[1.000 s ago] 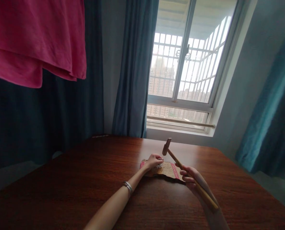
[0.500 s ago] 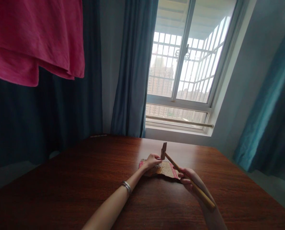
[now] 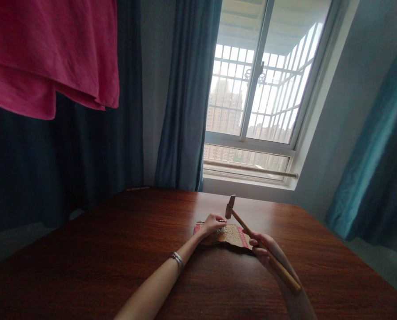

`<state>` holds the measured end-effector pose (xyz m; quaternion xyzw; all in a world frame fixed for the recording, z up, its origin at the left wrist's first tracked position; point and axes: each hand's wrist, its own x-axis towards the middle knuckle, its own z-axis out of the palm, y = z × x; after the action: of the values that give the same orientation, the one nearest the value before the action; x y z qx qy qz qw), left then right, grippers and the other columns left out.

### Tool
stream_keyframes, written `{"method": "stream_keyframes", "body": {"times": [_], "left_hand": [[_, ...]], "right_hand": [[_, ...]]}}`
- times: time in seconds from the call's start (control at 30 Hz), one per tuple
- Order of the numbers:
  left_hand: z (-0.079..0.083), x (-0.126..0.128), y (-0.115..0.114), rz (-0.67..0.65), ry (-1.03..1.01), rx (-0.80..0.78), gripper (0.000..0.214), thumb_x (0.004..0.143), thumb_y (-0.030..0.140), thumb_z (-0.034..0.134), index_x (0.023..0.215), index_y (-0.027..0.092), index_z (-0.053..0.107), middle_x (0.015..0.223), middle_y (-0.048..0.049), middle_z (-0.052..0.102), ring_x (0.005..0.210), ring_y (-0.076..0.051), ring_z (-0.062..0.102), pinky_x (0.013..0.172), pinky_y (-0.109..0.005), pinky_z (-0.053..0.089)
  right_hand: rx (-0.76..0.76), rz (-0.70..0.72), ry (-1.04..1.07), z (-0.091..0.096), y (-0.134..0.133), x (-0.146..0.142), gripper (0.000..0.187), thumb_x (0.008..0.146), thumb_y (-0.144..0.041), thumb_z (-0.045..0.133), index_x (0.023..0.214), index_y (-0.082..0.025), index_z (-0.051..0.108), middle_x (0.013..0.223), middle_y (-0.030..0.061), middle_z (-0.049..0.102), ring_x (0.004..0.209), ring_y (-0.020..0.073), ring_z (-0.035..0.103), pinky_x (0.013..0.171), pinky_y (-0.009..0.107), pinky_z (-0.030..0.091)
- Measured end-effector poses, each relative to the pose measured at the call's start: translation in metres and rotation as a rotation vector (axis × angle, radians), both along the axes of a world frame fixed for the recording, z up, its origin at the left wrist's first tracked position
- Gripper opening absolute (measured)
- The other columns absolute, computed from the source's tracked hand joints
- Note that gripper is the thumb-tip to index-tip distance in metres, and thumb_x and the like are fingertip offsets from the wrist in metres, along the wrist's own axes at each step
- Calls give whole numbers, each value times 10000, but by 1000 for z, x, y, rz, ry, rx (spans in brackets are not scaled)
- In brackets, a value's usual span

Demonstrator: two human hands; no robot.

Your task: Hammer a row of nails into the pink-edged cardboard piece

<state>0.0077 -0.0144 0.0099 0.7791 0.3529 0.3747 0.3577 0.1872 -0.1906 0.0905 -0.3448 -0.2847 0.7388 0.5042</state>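
Observation:
My right hand (image 3: 263, 246) is closed around the wooden handle of a hammer (image 3: 268, 249), whose head is raised a little above my left fingers. My left hand (image 3: 214, 223) is closed in a pinch over the left part of a patterned piece (image 3: 233, 234) lying on the table. That piece is tan with dark specks and has pink bands at both ends. Something small and dark red shows at my left fingertips, too small to make out. A silver bracelet (image 3: 177, 260) circles my left wrist.
The brown wooden table (image 3: 118, 249) reaches to the wall under a barred window (image 3: 248, 111). Blue curtains (image 3: 185, 98) hang on both sides. A pink cloth (image 3: 51, 53) hangs at the upper left.
The hammer head has risen slightly and tilted in my right hand. My left hand keeps its place on the patterned piece.

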Motion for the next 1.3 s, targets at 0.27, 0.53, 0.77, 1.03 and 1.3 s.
{"method": "stream_keyframes", "body": {"times": [0.27, 0.53, 0.77, 1.03, 1.3], "left_hand": [[0, -1, 2, 14, 30, -15, 282, 650, 316, 590, 782, 95, 705, 724, -49, 675, 681, -159, 579, 603, -222, 400], [2, -2, -1, -3, 12, -26, 285, 660, 310, 581, 796, 91, 702, 744, -58, 681, 699, -165, 591, 605, -222, 408], [1, -1, 0, 20, 32, -46, 295, 655, 312, 588, 812, 90, 701, 760, -61, 683, 707, -167, 593, 608, -221, 412], [-1, -1, 3, 10, 22, -20, 271, 651, 300, 596, 785, 89, 702, 721, -57, 675, 674, -155, 582, 586, -212, 402], [-1, -1, 2, 10, 10, -29, 275, 650, 307, 593, 784, 94, 704, 732, -56, 680, 687, -161, 588, 581, -213, 402]], "right_hand": [[49, -40, -33, -4, 2, 0, 282, 649, -272, 698, 875, -129, 608, 536, -47, 472, 319, -23, 270, 263, 105, 168], [18, -28, -47, 3, -3, -1, 250, 670, -263, 674, 866, -138, 582, 552, -50, 477, 314, -16, 286, 260, 103, 187], [14, -6, -34, -1, -1, -1, 206, 667, -264, 676, 787, -140, 564, 554, -50, 483, 317, -18, 299, 261, 100, 192], [-9, -7, -69, 0, -2, 1, 246, 664, -274, 680, 846, -139, 585, 549, -51, 479, 312, -17, 298, 264, 105, 182], [27, -29, -69, -1, -1, -1, 243, 662, -286, 685, 827, -131, 596, 548, -48, 476, 319, -17, 283, 265, 109, 177]]}}
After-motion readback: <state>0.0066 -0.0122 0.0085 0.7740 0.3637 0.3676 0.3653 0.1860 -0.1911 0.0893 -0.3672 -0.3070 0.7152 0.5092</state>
